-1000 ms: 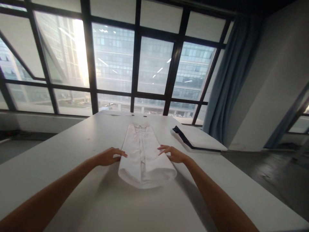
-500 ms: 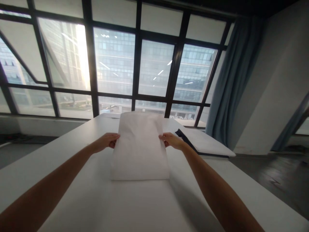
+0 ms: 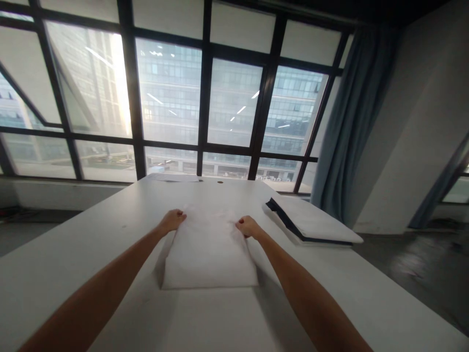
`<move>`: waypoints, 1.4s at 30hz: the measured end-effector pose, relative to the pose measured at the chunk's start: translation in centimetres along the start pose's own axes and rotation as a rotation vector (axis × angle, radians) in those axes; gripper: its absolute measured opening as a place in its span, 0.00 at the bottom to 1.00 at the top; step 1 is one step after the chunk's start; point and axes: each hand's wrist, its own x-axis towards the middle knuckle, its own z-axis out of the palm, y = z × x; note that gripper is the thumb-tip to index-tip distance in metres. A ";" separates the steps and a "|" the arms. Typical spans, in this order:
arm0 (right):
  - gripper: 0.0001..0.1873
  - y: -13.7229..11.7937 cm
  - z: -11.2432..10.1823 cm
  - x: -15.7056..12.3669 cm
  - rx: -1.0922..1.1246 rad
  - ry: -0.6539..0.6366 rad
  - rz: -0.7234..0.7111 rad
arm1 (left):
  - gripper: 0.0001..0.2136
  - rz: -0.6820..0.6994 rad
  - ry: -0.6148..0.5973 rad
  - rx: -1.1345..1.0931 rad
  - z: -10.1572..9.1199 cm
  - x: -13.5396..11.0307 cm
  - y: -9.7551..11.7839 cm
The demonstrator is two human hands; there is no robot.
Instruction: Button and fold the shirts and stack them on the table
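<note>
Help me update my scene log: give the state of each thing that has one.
White cloth: folded, gripped at both sides near its far end
Left hand: closed on the cloth's left edge
Right hand: closed on its right edge
Stack: white and dark layers, lying on the table
Curtain: gathered aside
Leftmost window pane: tilted open

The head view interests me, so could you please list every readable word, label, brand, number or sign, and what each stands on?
There is no readable text.
Folded white garment: no lettering visible.
Folded stack on the right: no lettering visible.
Building beyond the window: any signs are too small and blurred to read.
</note>
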 end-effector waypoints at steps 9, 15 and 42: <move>0.25 -1.6 0.7 -6.2 -0.415 0.212 -0.180 | 0.20 0.233 0.113 0.403 0.9 -4.9 2.2; 0.31 -3.4 3.8 -11.4 -0.440 -0.002 -0.594 | 0.27 0.614 -0.160 0.415 4.0 -12.4 4.9; 0.36 -3.9 5.3 1.2 -0.505 -0.036 -0.396 | 0.29 0.265 -0.119 0.576 5.0 -0.5 1.6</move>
